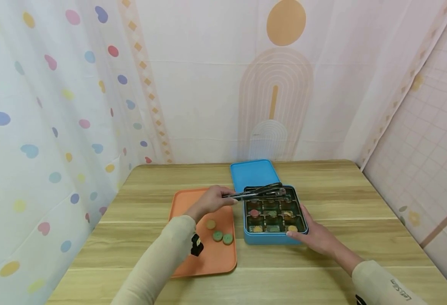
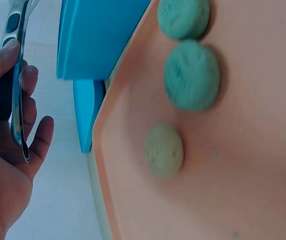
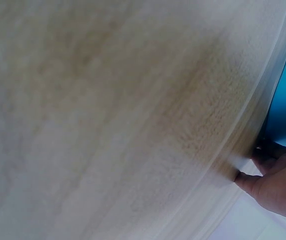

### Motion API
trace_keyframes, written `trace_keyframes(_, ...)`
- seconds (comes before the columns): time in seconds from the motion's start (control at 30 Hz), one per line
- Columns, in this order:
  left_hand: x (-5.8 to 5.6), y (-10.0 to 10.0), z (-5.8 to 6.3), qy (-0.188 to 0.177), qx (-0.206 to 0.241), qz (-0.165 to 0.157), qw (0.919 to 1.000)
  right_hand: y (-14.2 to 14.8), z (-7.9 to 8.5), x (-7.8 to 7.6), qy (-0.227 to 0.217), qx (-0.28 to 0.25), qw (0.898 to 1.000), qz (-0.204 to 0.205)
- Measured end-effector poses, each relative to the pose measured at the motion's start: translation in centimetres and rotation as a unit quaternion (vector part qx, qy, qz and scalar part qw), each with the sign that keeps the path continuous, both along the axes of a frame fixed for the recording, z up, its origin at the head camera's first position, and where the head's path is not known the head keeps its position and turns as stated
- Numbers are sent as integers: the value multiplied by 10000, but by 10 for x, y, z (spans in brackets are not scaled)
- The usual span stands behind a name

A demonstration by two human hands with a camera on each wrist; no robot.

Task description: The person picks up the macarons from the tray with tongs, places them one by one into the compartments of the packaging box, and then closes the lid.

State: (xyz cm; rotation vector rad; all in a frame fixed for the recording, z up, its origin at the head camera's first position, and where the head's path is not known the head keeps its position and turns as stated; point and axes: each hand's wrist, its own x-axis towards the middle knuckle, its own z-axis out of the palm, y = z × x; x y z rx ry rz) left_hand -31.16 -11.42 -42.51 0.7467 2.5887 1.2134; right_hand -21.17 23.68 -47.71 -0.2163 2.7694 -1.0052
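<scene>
My left hand holds a pair of metal tongs with black grips, thumb on one side and fingers on the other. The tongs reach out over the back row of a blue box with a dark divided insert. I cannot tell whether their tips pinch anything. Several compartments hold small round cookies, such as a red one and a yellow one. My right hand grips the box's front right corner, thumb at the front rim and fingers along the right side.
An orange tray lies left of the box, bearing two green cookies and a pale yellow cookie. Behind the box, a blue lid lies on the wooden table. Patterned curtains hang at the table's back and sides.
</scene>
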Motion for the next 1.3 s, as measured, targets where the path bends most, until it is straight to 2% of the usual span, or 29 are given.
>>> trace_keyframes(0.17, 1, -22, 4, -272, 64, 149, 9995, 0, 1, 0, -28, -5, 10000, -20)
trace_keyframes(0.23, 5, -34, 7, -406, 43, 333, 9986, 0, 1, 0, -35, -7, 10000, -21)
trace_keyframes(0.37, 12, -63, 8, -226, -84, 486, 9985, 0, 1, 1, -45, -5, 10000, -3)
trace_keyframes(0.5, 18, -95, 5, 79, -191, 438, 9988, 0, 2, 1, -52, -15, 10000, -12)
trace_keyframes(0.73, 31, -139, -1, -73, -368, 561, 9977, -1, 3, 2, -80, 4, 10000, -21)
trace_keyframes(0.97, 46, -169, -5, 37, -499, 557, 9972, 0, 2, 2, -126, 7, 9999, -36)
trace_keyframes(1.03, 50, -176, -8, 62, -490, 503, 9975, 0, 2, 2, -136, 14, 9999, -32)
trace_keyframes(1.3, 64, -202, -22, 76, -585, 629, 9963, 0, 4, 2, -160, 39, 9999, -38)
